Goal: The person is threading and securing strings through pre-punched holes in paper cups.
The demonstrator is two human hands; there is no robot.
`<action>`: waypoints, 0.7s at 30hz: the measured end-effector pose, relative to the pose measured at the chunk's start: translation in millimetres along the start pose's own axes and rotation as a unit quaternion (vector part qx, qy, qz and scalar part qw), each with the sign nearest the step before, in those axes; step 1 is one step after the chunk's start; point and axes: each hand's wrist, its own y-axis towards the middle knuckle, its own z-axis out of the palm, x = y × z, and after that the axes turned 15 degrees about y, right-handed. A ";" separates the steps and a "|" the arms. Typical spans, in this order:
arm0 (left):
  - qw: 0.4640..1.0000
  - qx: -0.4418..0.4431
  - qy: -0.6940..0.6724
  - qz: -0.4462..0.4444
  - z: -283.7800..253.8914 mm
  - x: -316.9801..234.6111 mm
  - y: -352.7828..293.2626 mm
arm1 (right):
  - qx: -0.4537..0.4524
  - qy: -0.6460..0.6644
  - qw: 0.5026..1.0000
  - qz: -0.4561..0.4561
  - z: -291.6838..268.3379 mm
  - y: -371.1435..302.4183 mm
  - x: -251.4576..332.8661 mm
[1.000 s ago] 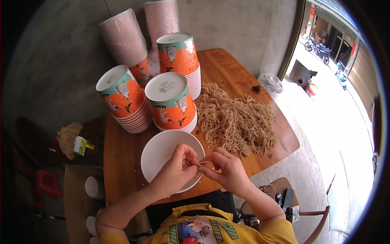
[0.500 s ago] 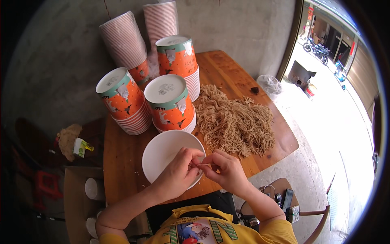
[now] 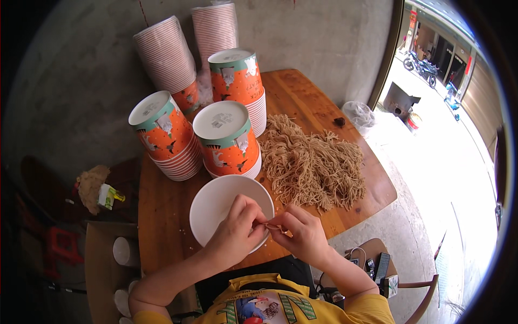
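Note:
My left hand point(image 3: 236, 229) and my right hand point(image 3: 303, 235) meet at the right rim of a white paper bucket point(image 3: 211, 201), both with fingertips pinched. Between them runs a short, thin tan cord; the fingers cover most of it, and I cannot tell whether it passes through the bucket wall. The bucket sits mouth up near the table's front edge. Just beyond my right hand lies a wide heap of tan cords point(image 3: 315, 162). Behind the bucket, an upside-down stack of orange and green paper buckets point(image 3: 226, 156) stands close by.
Two more upturned orange stacks point(image 3: 167, 129) point(image 3: 234, 81) stand farther back on the wooden table point(image 3: 170, 221). Bagged bucket stacks point(image 3: 167, 54) lean at the wall. A small dark lump point(image 3: 339, 122) sits near the right edge. Below left, a carton point(image 3: 102, 237) holds white buckets.
My hands have shifted slightly at the rim, and the fingers have moved closer together around the cord. The whole view has dropped a little; the stacks and heap are otherwise unchanged.

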 end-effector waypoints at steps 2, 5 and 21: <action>0.997 -0.026 0.077 0.014 -2.5 -8.5 0.6 | -0.001 -0.032 0.999 -0.018 0.3 -0.8 0.9; 0.981 -0.053 0.180 0.052 -4.5 -13.1 1.0 | -0.009 -0.047 0.998 -0.029 2.0 -1.9 0.9; 0.988 -0.014 -0.114 -0.105 0.8 -9.2 -4.8 | -0.016 -0.038 0.998 -0.038 6.2 -8.2 -0.4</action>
